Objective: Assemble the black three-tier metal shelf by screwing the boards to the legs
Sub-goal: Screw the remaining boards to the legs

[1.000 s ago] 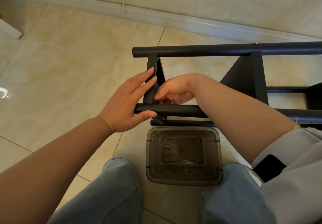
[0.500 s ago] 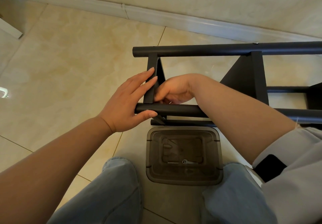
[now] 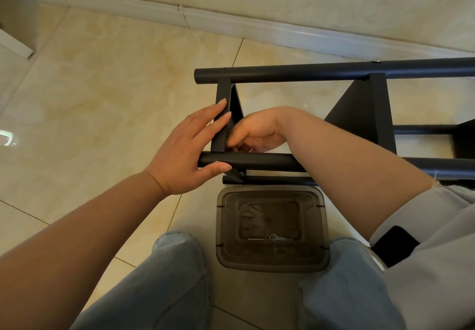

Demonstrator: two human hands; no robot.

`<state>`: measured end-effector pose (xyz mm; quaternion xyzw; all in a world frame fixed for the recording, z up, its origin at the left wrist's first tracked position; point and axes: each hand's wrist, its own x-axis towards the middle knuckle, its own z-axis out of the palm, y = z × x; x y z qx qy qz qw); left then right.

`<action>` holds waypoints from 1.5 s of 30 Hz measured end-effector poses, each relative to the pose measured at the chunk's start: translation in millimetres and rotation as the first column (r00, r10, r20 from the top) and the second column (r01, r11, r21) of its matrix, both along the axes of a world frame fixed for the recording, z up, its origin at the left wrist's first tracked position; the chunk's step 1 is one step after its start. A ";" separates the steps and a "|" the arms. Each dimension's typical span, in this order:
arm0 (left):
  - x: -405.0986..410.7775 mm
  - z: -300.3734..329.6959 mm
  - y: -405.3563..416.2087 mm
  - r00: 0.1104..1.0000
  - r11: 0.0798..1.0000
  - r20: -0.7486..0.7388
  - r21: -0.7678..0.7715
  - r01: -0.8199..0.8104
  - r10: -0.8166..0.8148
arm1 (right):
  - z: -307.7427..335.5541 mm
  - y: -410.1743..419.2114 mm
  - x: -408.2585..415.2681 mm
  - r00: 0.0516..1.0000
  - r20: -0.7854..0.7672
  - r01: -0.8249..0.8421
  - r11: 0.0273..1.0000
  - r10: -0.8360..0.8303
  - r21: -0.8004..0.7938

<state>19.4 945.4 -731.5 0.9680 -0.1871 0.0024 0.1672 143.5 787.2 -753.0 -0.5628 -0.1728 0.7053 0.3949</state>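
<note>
The black metal shelf lies on its side on the tiled floor. Its far leg (image 3: 334,71) and near leg (image 3: 267,162) run left to right, joined by an end board (image 3: 223,121) and a middle board (image 3: 370,116). My left hand (image 3: 187,149) rests on the end board with straight fingers, its thumb under the near leg's end. My right hand (image 3: 254,134) reaches inside the frame behind the near leg, fingers curled at the board's corner; what they hold is hidden. A screw head (image 3: 241,173) shows under the near leg.
A smoky plastic bin (image 3: 272,229) stands on the floor between my knees, with a screw and a small wrench (image 3: 272,238) at its bottom. The wall and skirting (image 3: 231,21) run behind the shelf. A white object's corner (image 3: 15,47) sits far left.
</note>
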 end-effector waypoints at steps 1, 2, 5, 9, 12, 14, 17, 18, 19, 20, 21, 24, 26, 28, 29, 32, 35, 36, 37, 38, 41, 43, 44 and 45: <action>-0.1 0.1 0.0 1.000 1.000 0.001 -0.001 0.000 0.000 | 0.6 -0.1 0.0 1.000 -0.006 -0.001 1.000 0.001 0.009; -0.2 0.3 -0.1 1.000 1.000 0.001 -0.001 -0.001 0.001 | 0.7 -0.1 0.0 1.000 -0.005 -0.003 1.000 0.003 0.014; -0.7 0.5 -0.8 1.000 1.000 -0.001 0.000 -0.005 0.005 | 0.4 0.1 -1.2 1.000 0.020 -0.001 1.000 0.001 -0.001; -0.6 0.7 -0.7 1.000 1.000 0.005 0.002 -0.002 0.002 | 1.5 -0.6 -0.8 1.000 0.020 -0.001 1.000 0.002 -0.018; -0.2 1.4 -0.3 1.000 1.000 0.004 0.002 -0.007 0.007 | 1.7 -0.7 -0.3 1.000 0.014 0.011 1.000 -0.011 -0.004; -0.3 1.3 -0.9 1.000 1.000 0.002 0.002 -0.008 0.008 | 1.4 -0.5 -0.7 1.000 0.021 0.012 1.000 -0.011 -0.007; -0.8 1.0 -1.3 1.000 1.000 0.002 0.007 -0.008 0.008 | 1.7 -0.4 -0.5 0.999 0.034 -0.003 0.999 0.004 -0.032; -0.8 0.9 -1.3 1.000 1.000 0.001 0.005 -0.007 0.007 | 2.0 -0.5 -0.3 1.000 0.030 -0.006 0.999 0.007 -0.035; -0.8 0.9 -1.4 1.000 1.000 0.001 0.002 -0.006 0.006 | 2.2 -0.7 0.1 1.000 0.023 -0.008 1.000 0.008 -0.031; -0.8 0.9 -1.5 1.000 1.000 0.000 -0.001 -0.004 0.004 | 2.2 -0.9 0.6 1.000 0.016 -0.010 1.000 0.010 -0.020; -0.6 0.8 -1.5 1.000 1.000 0.000 -0.004 -0.004 0.004 | 2.2 -1.1 0.8 1.000 0.011 -0.011 1.000 0.012 -0.008; -0.4 0.6 -1.0 1.000 1.000 0.001 -0.006 -0.004 0.004 | 3.2 -1.2 0.2 1.000 0.013 -0.009 1.000 0.009 -0.004; -0.3 0.7 -0.4 1.000 1.000 0.002 -0.007 -0.003 0.003 | 3.6 -1.1 -0.3 1.000 0.021 -0.011 1.000 0.011 -0.013; -0.4 0.4 -0.1 1.000 1.000 0.001 -0.005 -0.005 0.005 | 3.4 -1.0 -0.3 1.000 0.024 -0.015 1.000 0.016 -0.027; -0.4 0.3 -0.1 1.000 1.000 0.002 -0.004 -0.004 0.004 | 3.4 -1.1 -0.1 1.000 0.019 -0.014 0.999 0.015 -0.029; -0.4 -0.1 -0.2 1.000 1.000 0.008 -0.004 0.000 0.000 | 3.8 -1.2 0.5 1.000 0.006 -0.016 1.000 0.016 -0.013; -0.3 -0.4 0.0 1.000 1.000 0.008 0.003 -0.004 0.004 | 3.4 -1.1 -0.4 1.000 0.016 -0.007 1.000 0.007 -0.016; -0.2 -0.4 0.0 1.000 1.000 0.011 0.007 -0.004 0.004 | 3.1 -1.0 -0.8 1.000 0.026 -0.007 1.000 0.008 -0.022; -0.2 -0.6 0.0 1.000 1.000 0.012 0.007 -0.004 0.004 | 2.8 -0.7 -0.7 0.999 0.033 -0.010 1.000 0.011 -0.029; -0.2 -0.8 0.2 1.000 1.000 0.011 0.005 -0.005 0.005 | 2.7 -0.7 -0.6 0.999 0.030 -0.015 0.999 0.016 -0.030; -0.3 -0.5 0.1 1.000 1.000 0.008 0.004 -0.010 0.010 | 3.6 -1.0 0.4 0.999 -0.007 -0.031 1.000 0.031 -0.002; -0.3 -0.3 -0.3 1.000 1.000 0.012 0.004 -0.007 0.007 | 3.5 -0.9 0.8 1.000 -0.007 -0.029 1.000 0.029 0.007; -0.4 -0.2 -0.5 1.000 1.000 0.013 0.002 -0.006 0.006 | 3.1 -0.5 0.7 1.000 -0.003 -0.027 1.000 0.027 0.003; -0.3 -0.1 -0.6 1.000 1.000 0.013 -0.001 -0.006 0.006 | 2.6 0.1 0.6 1.000 0.001 -0.025 1.000 0.025 -0.004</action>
